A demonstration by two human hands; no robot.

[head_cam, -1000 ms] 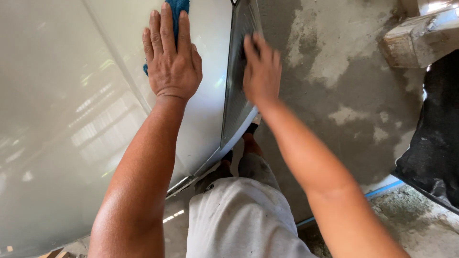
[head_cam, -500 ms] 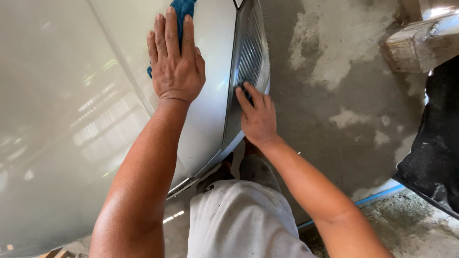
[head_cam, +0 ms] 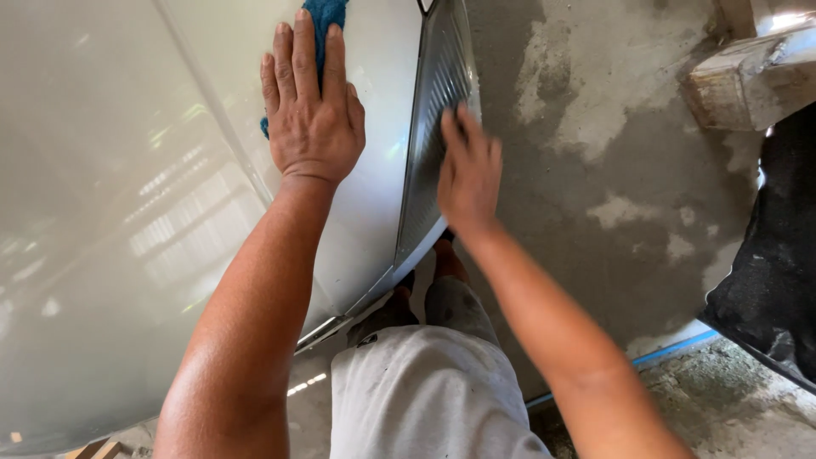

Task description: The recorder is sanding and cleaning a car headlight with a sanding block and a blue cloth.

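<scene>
Pressing L hand (head_cam: 310, 119) flat, fingers wide, on blue cloth (head_cam: 325, 17) on white panel (head_cam: 127, 238); R hand (head_cam: 467, 170) open, bracing ribbed trim (head_cam: 429, 127) at panel's edge. Keeping pressure even.

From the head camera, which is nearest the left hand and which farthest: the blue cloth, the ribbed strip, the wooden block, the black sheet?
Measured from the left hand:
1. Blue cloth, pressed under its fingers on the white panel.
2. Ribbed strip, just to its right, where the right hand rests.
3. Wooden block, far upper right.
4. Black sheet, right edge; roughly as far as the block, too close to call.
</scene>
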